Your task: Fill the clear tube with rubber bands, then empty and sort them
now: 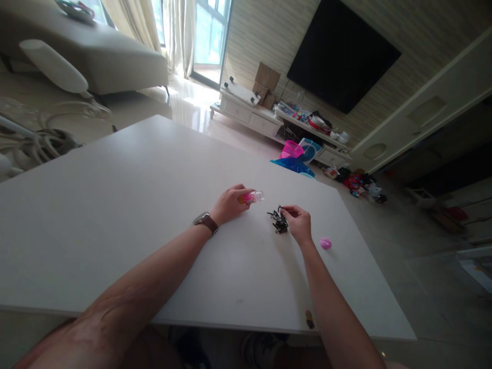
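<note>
My left hand (231,203), with a watch (202,219) on its wrist, is wrapped round a small clear plastic bottle (254,196) with pink and yellow on it. The bottle lies tilted on its side, its uncapped mouth pointing right. Across a short gap, my right hand (299,221) pinches a thin black piece at the upper edge of a small pile of black looped pieces (279,224) on the white table (161,195). Their exact kind is too small to make out. A round pink cap (325,243) sits to the right of my right wrist.
Near the table's front edge, beside my right forearm, lies a small brown and dark object (309,319). Beyond the far edge stand a pink basket (292,149), a blue plastic bag (294,165) and a low white cabinet (265,124). A chair is at the left.
</note>
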Tool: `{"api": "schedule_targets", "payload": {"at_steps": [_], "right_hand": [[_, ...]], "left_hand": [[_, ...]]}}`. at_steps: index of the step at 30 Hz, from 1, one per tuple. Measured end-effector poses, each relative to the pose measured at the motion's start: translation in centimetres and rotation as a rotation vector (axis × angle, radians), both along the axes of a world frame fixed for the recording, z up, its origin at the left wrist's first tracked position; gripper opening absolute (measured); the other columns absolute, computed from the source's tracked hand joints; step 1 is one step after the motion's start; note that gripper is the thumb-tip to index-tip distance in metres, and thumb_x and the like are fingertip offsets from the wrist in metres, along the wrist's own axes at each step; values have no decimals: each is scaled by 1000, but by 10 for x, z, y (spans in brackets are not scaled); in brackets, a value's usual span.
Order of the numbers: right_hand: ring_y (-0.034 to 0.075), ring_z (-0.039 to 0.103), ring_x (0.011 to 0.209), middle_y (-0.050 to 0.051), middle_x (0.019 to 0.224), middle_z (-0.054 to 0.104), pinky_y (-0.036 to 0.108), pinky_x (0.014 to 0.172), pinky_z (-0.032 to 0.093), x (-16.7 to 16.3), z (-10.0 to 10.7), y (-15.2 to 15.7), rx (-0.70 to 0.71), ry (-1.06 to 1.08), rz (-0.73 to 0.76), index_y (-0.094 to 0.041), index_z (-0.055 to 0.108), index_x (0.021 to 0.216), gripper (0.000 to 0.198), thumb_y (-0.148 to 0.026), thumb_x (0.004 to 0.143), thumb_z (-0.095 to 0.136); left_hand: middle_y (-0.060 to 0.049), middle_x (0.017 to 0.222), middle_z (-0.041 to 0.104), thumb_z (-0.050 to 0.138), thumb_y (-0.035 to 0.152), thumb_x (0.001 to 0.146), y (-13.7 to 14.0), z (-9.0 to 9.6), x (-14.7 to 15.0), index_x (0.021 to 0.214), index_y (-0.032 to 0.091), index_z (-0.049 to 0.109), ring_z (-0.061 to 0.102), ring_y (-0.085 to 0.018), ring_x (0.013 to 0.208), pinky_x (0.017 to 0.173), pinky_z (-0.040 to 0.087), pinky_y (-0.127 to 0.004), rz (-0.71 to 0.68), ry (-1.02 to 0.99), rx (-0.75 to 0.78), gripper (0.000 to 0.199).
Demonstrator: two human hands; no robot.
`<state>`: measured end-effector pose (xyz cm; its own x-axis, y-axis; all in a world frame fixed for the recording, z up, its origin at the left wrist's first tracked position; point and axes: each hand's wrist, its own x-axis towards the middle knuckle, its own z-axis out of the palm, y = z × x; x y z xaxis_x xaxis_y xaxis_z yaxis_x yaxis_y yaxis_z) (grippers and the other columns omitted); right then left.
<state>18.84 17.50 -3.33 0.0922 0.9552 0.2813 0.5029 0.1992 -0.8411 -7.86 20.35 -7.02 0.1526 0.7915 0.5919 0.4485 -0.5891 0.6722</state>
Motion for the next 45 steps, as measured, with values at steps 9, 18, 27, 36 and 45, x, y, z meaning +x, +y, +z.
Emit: {"api": "schedule_targets", "payload": {"at_steps": [9,18,27,36,45], "right_hand": [[21,72,76,5,83,77,34,75,58,-26,17,-1,33,-77,83,-20,78,86,21,-39,78,76],[18,69,73,1,82,75,30,73,54,-58,39,-2,199,-354,267,-23,74,87,10,-31,86,68],[19,68,77,4,87,74,32,72,55,-69,47,0,273,-312,259,-23,77,85,15,-34,88,69],[20,69,84,3,90,75,33,81,55,-72,51,-6,237,-362,303,-24,74,95,16,-31,93,60],[22,68,95,5,98,74,38,88,57,-71,50,-8,237,-366,299,-25,72,98,18,-25,91,56]], "left_hand": [[-6,99,67,66,11,73,-3,4,1,120,25,75,63,-19,88,84,49,-29,-58,75,12,50],[-5,95,65,64,10,74,-3,5,2,121,25,75,62,-19,88,86,49,-29,-98,104,38,50],[-4,99,66,67,13,75,-2,3,2,122,25,74,64,-17,88,85,50,-26,-98,-6,-1,49],[-3,97,66,67,14,76,-2,4,3,120,27,76,65,-15,85,82,50,-25,-129,-87,-24,47],[-3,95,66,67,13,73,-1,4,3,117,25,77,65,-16,84,81,50,-25,-137,-124,-18,46]]}}
